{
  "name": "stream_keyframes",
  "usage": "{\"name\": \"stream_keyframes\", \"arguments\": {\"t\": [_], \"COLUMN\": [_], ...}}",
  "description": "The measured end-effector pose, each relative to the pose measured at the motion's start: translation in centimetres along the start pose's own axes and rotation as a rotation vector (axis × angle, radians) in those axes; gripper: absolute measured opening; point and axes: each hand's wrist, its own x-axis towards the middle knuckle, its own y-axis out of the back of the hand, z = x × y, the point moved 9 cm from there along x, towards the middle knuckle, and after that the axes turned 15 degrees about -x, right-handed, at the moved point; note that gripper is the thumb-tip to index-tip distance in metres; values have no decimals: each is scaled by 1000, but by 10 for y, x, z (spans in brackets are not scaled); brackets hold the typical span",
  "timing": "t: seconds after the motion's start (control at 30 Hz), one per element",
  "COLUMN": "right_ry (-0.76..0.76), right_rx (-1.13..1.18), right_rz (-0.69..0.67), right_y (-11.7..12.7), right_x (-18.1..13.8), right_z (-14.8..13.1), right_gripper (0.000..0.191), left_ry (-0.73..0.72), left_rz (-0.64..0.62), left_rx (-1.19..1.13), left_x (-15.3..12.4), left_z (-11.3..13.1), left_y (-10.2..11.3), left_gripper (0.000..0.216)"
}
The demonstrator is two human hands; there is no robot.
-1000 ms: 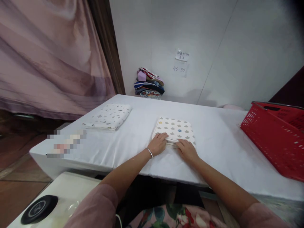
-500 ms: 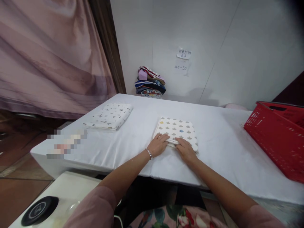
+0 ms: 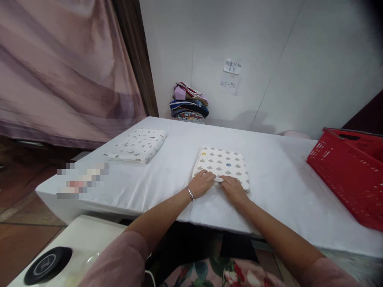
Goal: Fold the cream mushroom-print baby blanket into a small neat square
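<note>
A folded white cloth (image 3: 223,161) with grey duck-like shapes, one yellow and one blue, lies on the white-covered table in front of me. My left hand (image 3: 202,183), with a bracelet at the wrist, grips the near edge of this cloth, fingers on top. Close beside it, my right hand (image 3: 235,189) holds the same edge, its thumb side facing the left. Between the two hands a small fold of the edge bulges up. My thumbs are mostly hidden. A second folded cloth (image 3: 139,145), white with small dark prints, lies apart to the left.
A red plastic basket (image 3: 347,175) stands at the table's right end. Beyond the far edge is a stack of folded fabrics (image 3: 189,104) against the wall. A blurred-out item (image 3: 82,181) lies at the left edge of the table (image 3: 179,139). A white surface with a black disc (image 3: 48,265) is lower left.
My left hand has slid slightly right, closer to my right hand. The edge between them is now pinched into a narrow fold. The cloths stay in place.
</note>
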Motion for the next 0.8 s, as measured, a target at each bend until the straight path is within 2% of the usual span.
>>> {"name": "stream_keyframes", "arguments": {"t": [0.17, 0.33, 0.43, 0.5, 0.6, 0.7, 0.8], "right_ry": [-23, -218, -265, -181, -40, -42, -58], "right_rx": [162, 448, 470, 399, 251, 193, 232], "right_rz": [32, -93, -113, -156, -313, -415, -451], "right_y": [7, 11, 10, 0, -31, -53, -55], "right_x": [-4, 9, 29, 44, 54, 53, 54], "right_z": [4, 34, 51, 51, 44, 46, 47], "right_gripper": [29, 31, 37, 40, 45, 49, 52], "left_ry": [24, 30, 26, 22, 43, 75, 72], "left_rz": [-5, 12, 13, 17, 19, 32, 38], "left_rx": [-4, -3, -13, -22, -33, -39, -53], "left_x": [-2, -4, -5, -5, -6, -6, -7], "left_z": [-2, -2, -2, -2, -4, -7, -7], "left_y": [-2, -3, -4, -4, -4, -5, -5], "left_gripper": [18, 16, 17, 17, 16, 17, 17]}}
